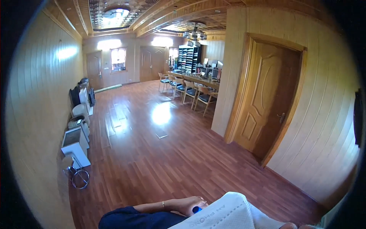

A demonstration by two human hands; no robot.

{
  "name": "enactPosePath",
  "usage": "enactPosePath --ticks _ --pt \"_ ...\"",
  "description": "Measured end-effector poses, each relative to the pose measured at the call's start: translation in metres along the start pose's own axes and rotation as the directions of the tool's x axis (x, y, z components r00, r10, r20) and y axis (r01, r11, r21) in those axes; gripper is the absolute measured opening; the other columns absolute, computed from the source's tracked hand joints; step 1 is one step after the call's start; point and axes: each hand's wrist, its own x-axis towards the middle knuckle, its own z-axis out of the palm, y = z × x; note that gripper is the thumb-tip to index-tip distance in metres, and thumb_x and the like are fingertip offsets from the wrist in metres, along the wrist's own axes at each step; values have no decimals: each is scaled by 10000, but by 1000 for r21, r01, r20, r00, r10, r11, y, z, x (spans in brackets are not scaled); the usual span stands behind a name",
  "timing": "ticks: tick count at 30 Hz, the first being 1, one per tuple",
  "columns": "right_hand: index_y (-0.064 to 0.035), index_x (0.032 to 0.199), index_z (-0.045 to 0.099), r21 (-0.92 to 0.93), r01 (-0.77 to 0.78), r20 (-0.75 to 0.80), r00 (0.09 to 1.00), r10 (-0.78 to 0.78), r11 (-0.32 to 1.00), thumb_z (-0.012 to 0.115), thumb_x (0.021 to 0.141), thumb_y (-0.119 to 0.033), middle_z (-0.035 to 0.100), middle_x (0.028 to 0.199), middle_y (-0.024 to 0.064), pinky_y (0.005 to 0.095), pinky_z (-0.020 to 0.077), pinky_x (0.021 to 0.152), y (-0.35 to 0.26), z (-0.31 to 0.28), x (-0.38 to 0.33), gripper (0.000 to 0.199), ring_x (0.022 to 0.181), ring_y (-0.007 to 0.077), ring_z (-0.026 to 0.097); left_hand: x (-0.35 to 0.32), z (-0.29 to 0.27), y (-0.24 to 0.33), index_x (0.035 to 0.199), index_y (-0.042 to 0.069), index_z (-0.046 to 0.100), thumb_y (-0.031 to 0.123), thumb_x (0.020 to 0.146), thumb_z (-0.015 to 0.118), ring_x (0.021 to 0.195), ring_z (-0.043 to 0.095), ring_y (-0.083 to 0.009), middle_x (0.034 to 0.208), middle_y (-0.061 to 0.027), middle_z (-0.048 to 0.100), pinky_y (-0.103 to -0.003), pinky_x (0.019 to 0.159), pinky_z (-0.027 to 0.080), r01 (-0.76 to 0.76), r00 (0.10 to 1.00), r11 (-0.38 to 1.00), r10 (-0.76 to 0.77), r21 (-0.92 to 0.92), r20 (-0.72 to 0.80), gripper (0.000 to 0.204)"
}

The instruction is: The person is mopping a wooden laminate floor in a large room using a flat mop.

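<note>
Closest in, white quilted cloth [228, 212] with grey print is spreading up from the lower edge. The left hand [189, 205], wearing a thin bracelet [163, 204], is reaching past a dark sleeve [141, 220] to the cloth's left edge; its fingers are curling, though I cannot tell whether they are pinching the cloth or the small blue object [197, 209] just beside them. The right hand [306, 226] is barely showing at the lower edge, so its fingers' state I cannot tell. Beyond, reddish floorboards [160, 168] are stretching away; a white box [78, 150] is standing by the left wall, a wooden door [268, 95] is filling the right. Farther off, chairs [204, 97] are lining a long desk [196, 78], and a window [118, 60] is glowing at the far wall.
</note>
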Motion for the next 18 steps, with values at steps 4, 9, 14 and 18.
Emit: enactPosePath --ticks 4,9,14,18 --pt "-148 738 609 -175 549 97 836 -540 818 793 603 -357 622 715 48 434 467 643 -81 19 44 308 727 303 625 -14 -34 15 1079 19 630 333 704 710 972 591 -320 1074 -154 639 -407 914 402 6 1000 985 -5 170 -4 495" --pt "-76 957 625 204 307 550 749 -368 930 769 678 -265 668 861 105 355 503 735 -227 31 54 367 845 213 647 -15 -54 59 955 106 639 353 705 703 933 605 -277 1003 -94 654 -388 853 440 -102 995 933 100 345 26 357" --pt "-21 1026 628 449 149 608 671 -423 881 752 735 -238 656 933 78 323 489 757 -342 33 26 384 863 165 611 -20 -70 91 992 126 632 297 815 535 913 615 -241 954 -28 653 -386 873 449 -119 993 884 108 453 49 264" --pt "21 1006 640 659 155 564 546 -620 736 740 751 -249 651 974 121 336 473 777 -407 13 17 385 875 167 600 -14 -105 144 1064 108 635 411 796 695 885 629 -246 988 -86 661 -398 799 454 -291 938 841 344 456 -36 409"
